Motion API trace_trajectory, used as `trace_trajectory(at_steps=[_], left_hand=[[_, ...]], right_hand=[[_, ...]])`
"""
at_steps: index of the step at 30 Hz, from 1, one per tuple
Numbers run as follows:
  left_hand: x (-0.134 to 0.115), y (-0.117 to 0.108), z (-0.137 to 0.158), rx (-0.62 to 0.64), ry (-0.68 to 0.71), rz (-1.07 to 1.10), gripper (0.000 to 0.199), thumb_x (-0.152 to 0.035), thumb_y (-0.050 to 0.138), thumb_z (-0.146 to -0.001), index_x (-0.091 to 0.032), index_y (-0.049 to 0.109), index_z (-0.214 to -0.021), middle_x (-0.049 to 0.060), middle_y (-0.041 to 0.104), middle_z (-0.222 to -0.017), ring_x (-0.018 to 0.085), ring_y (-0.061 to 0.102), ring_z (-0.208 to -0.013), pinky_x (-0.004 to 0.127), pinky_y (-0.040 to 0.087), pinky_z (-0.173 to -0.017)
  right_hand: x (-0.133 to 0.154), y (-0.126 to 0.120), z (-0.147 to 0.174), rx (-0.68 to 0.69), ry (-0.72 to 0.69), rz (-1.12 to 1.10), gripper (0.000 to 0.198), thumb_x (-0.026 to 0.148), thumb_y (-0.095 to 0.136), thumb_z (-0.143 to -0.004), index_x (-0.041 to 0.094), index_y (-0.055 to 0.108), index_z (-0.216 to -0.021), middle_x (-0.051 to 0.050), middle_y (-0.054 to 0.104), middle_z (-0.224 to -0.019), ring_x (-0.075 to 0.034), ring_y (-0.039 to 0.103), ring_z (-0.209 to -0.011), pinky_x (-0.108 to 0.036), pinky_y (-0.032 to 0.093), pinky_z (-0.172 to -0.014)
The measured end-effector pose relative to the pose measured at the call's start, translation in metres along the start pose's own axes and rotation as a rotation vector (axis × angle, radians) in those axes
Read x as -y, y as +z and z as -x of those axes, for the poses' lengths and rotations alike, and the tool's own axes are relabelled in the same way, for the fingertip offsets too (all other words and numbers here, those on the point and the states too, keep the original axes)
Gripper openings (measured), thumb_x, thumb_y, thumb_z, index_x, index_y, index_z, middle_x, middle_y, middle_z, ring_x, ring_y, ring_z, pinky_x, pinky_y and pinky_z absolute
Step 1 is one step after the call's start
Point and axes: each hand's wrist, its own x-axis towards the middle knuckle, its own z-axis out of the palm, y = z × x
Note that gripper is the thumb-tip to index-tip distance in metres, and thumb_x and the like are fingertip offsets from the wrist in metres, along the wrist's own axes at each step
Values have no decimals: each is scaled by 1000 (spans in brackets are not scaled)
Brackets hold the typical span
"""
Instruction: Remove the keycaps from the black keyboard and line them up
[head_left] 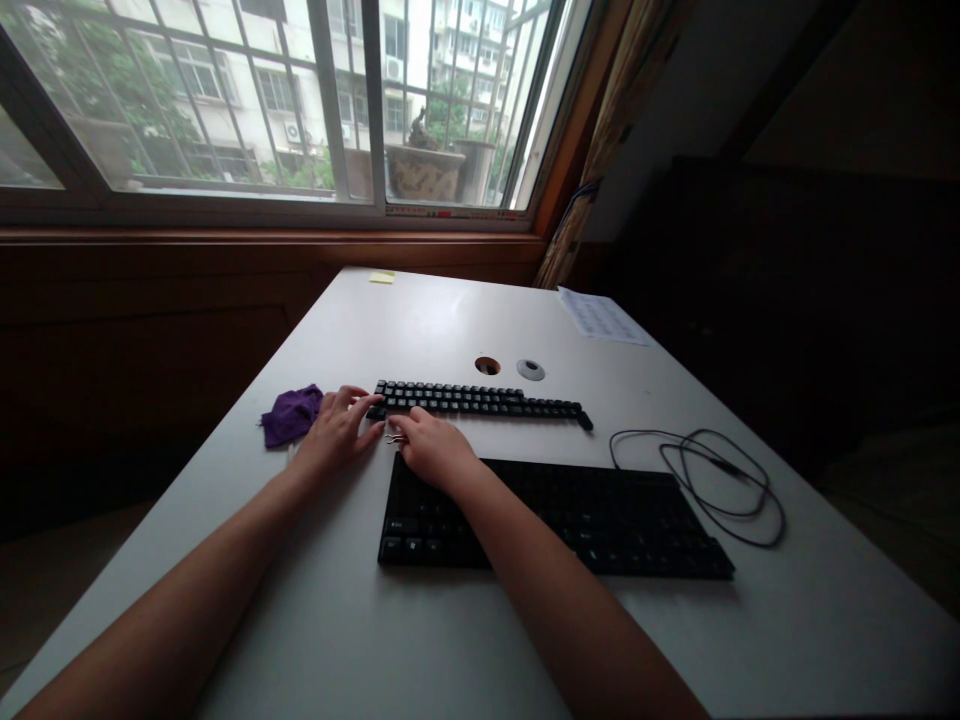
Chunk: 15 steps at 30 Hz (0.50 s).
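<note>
Several rows of loose black keycaps point(480, 398) lie on the white table behind a black keyboard point(600, 520). My left hand point(337, 428) is at the left end of these rows, thumb and forefinger on either side of a black keycap point(376, 412). Just right of it, my right hand point(433, 445) reaches over the keyboard's upper left corner, its fingers closed. A thin, shiny wire-like piece point(394, 438) sticks out from under those fingers; most of it is hidden. My right forearm covers part of the keyboard.
A crumpled purple cloth point(291, 415) lies left of my left hand. The coiled black cable point(750, 510) rests to the right. Farther back are a cable hole point(487, 366), its round grey cover point(530, 370), a yellow note point(382, 277) and printed paper point(604, 317).
</note>
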Motion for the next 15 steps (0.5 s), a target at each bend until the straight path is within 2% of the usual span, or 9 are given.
trace_trajectory(at_steps=[15], left_hand=[[-1, 0, 1, 19, -8, -14, 40, -36, 58, -90, -21, 58, -127, 12, 53, -118, 29, 50, -108, 48, 43, -99]], right_hand=[[0, -1, 0, -1, 2, -8, 40, 30, 43, -93, 30, 53, -132, -6, 58, -117, -23, 63, -98, -33, 49, -82]])
